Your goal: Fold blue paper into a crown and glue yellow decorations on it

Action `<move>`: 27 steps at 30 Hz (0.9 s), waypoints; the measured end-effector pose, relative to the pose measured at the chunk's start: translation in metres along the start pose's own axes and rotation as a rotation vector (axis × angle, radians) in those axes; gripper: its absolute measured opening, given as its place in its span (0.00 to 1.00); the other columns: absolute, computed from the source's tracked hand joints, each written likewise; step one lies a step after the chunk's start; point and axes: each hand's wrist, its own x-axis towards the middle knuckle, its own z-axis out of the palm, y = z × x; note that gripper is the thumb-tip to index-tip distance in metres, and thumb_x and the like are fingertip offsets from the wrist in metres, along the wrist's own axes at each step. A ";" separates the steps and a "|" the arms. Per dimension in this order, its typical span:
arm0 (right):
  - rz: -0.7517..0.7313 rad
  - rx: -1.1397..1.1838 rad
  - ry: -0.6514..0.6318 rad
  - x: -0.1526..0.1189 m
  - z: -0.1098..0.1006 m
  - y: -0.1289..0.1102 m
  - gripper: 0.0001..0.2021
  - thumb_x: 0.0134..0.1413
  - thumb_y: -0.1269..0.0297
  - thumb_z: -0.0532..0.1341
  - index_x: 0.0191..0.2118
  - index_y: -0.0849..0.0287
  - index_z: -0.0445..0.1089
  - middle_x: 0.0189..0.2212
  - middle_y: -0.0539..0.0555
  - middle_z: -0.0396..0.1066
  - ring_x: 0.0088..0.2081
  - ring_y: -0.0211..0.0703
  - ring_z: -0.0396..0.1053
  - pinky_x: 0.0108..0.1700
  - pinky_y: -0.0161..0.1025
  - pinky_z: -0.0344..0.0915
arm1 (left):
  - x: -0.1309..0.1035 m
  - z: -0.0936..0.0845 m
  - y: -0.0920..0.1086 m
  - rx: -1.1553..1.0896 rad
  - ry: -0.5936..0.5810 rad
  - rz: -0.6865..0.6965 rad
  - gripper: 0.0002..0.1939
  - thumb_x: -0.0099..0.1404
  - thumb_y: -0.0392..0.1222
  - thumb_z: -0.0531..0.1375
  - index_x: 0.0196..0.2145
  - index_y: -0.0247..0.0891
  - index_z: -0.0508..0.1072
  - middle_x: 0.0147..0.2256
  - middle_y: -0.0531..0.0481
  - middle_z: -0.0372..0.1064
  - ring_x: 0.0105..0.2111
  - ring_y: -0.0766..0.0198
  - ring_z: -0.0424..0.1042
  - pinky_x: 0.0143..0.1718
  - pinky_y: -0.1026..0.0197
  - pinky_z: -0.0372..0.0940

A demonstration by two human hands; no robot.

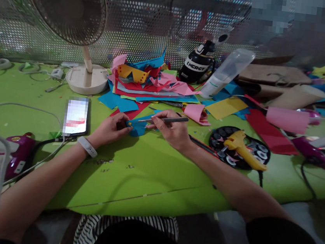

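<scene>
My left hand (114, 129), with a white band at the wrist, pinches the left edge of a small blue paper piece (137, 130) just above the green table. A small yellow bit shows by its fingertips. My right hand (174, 131) is closed around a slim grey pen-shaped tool (177, 119). The tool's thin tip points left, over the blue paper; whether it touches the paper I cannot tell. The right fingertips are at the paper's right side.
Behind the hands lies a pile of coloured paper cut-outs (157, 84). A yellow glue gun (243, 149) rests on a round black tray (218, 136) at right. A phone (76, 117), a fan (86, 80), cables and a purple tool (19, 156) are at left. A black bottle (195, 65) stands behind.
</scene>
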 end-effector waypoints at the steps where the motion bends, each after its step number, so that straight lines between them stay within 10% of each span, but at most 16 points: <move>1: -0.009 -0.004 0.008 0.000 -0.003 -0.003 0.18 0.57 0.46 0.62 0.35 0.58 0.66 0.28 0.50 0.75 0.28 0.42 0.78 0.28 0.35 0.74 | 0.000 0.000 -0.001 0.012 0.005 -0.009 0.13 0.62 0.48 0.61 0.39 0.38 0.67 0.27 0.54 0.67 0.25 0.66 0.66 0.27 0.63 0.61; 9: -0.213 -0.212 -0.036 -0.027 -0.037 -0.027 0.10 0.63 0.57 0.59 0.39 0.58 0.71 0.31 0.52 0.77 0.30 0.39 0.78 0.31 0.35 0.75 | 0.001 -0.002 0.001 0.051 0.008 -0.013 0.14 0.61 0.50 0.62 0.39 0.37 0.68 0.27 0.54 0.67 0.26 0.66 0.66 0.28 0.63 0.62; 16: -0.670 -0.842 -0.392 -0.082 -0.061 -0.007 0.15 0.64 0.74 0.55 0.51 0.58 0.72 0.52 0.60 0.74 0.45 0.44 0.76 0.42 0.41 0.75 | 0.004 -0.005 -0.004 0.029 -0.021 -0.006 0.23 0.59 0.50 0.64 0.47 0.38 0.67 0.28 0.53 0.69 0.28 0.64 0.70 0.30 0.62 0.65; 27: -0.371 -1.003 -0.404 -0.096 -0.097 0.003 0.21 0.60 0.77 0.52 0.54 0.56 0.72 0.53 0.57 0.73 0.49 0.44 0.74 0.51 0.46 0.73 | 0.002 -0.007 -0.006 0.127 -0.032 0.043 0.26 0.61 0.49 0.62 0.54 0.39 0.65 0.28 0.54 0.69 0.28 0.64 0.71 0.30 0.62 0.66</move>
